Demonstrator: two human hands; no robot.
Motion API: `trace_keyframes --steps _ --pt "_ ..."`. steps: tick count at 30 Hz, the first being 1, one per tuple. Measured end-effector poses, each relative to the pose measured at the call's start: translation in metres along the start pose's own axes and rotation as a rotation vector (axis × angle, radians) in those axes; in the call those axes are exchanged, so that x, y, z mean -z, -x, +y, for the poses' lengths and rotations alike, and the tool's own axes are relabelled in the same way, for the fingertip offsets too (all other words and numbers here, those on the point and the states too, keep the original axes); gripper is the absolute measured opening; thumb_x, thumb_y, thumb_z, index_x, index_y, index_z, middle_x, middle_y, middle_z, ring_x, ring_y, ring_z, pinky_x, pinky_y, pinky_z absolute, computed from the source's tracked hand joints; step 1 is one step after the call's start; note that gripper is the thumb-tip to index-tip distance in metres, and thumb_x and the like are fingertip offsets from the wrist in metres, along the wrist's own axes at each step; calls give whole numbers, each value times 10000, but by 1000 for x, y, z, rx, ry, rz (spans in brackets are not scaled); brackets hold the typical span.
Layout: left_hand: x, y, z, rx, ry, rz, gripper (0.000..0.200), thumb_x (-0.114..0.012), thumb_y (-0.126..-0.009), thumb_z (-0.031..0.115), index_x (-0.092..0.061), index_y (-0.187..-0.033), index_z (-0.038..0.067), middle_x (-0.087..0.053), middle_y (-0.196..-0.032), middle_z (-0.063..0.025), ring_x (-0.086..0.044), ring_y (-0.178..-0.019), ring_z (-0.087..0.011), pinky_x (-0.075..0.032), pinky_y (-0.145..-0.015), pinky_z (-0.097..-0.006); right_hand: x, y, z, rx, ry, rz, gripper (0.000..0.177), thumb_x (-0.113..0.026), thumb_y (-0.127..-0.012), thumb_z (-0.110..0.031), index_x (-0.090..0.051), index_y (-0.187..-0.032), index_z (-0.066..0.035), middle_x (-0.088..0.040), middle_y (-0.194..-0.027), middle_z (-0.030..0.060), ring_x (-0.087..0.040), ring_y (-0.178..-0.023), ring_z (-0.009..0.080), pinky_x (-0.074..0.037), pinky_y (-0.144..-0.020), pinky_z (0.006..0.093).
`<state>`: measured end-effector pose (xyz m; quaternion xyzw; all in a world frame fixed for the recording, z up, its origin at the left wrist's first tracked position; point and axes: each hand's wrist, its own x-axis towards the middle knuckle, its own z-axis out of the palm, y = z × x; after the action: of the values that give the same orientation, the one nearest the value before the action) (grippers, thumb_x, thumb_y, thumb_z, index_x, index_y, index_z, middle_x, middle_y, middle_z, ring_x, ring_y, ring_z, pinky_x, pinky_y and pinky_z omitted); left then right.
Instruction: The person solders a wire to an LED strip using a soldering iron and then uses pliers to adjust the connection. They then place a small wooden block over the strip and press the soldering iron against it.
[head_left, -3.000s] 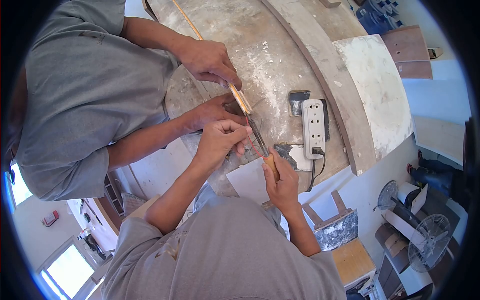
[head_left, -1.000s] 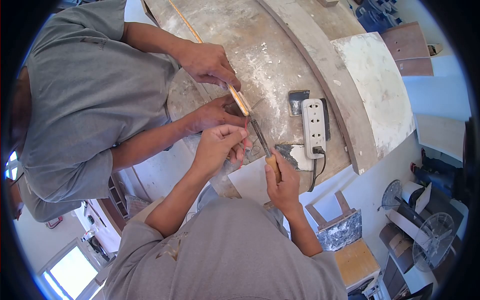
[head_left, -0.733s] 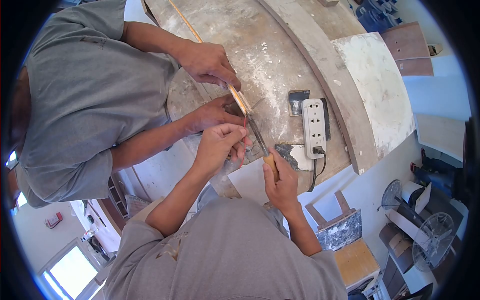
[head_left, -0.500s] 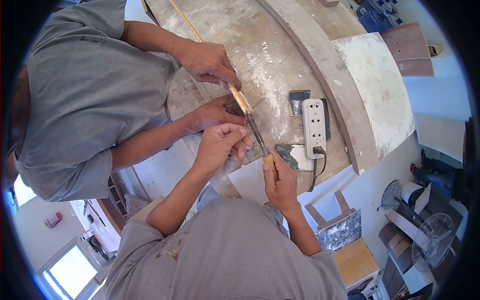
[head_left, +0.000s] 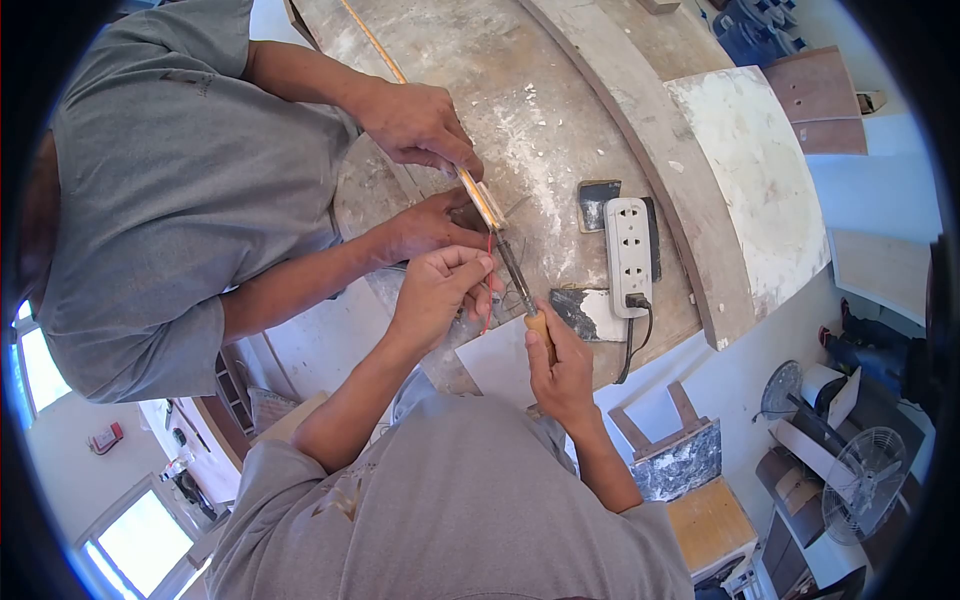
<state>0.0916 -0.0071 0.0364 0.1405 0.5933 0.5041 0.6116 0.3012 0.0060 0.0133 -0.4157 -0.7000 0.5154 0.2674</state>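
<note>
My right hand (head_left: 562,365) is closed around the wooden handle of a soldering iron (head_left: 516,268), whose tip meets the end of a thin orange-yellow strip (head_left: 478,196). A red wire (head_left: 489,312) is pinched between the thumb and fingers of my left hand (head_left: 442,293), its upper end at that same strip end. Whether the wire touches the iron's tip is too small to tell. A co-worker's upper hand (head_left: 424,128) presses on the strip and a pale piece beneath it. The co-worker's other hand (head_left: 436,228) is beside the strip end, its fingers partly hidden.
A white power strip (head_left: 628,250) with a black plug lies to the right on the dusty worktable (head_left: 545,110). Dark-and-white scraps (head_left: 590,313) are near my right hand. A long curved board (head_left: 650,130) runs along the table's right side. A fan (head_left: 868,480) stands at lower right.
Almost nothing has moved. The red wire's loose lower end shows slightly differently below my left hand; the iron and strip hold their places.
</note>
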Motion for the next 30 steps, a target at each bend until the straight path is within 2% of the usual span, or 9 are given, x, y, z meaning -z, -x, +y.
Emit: trace_keyframes --steps 2,23,30 --pt "-1 0 1 2 0 -2 190 -609 -1030 153 -664 -991 -24 -711 -825 -89 -602 -539 -80 -460 -475 -208 1 1 -2 -54 -20 -24 401 -608 -971 -51 -559 -1341 95 -671 -1167 293 -681 -1055 422 -529 -919 416" --pt "2 4 -2 -27 55 41 165 -630 -1013 147 -662 -974 -10 -702 -803 -81 -590 -524 -81 -443 -470 -209 2 0 -3 -78 -15 -34 392 -612 -967 -54 -575 -1327 96 -676 -1159 294 -687 -1048 417 -533 -915 412" --pt "1 6 -2 -29 57 55 178 -647 -1003 159 -672 -979 -16 -703 -801 -73 -597 -536 -73 -450 -475 -207 0 3 3 -174 -56 -56 374 -595 -983 -72 -586 -1316 98 -677 -1193 290 -692 -1074 395 -529 -931 400"
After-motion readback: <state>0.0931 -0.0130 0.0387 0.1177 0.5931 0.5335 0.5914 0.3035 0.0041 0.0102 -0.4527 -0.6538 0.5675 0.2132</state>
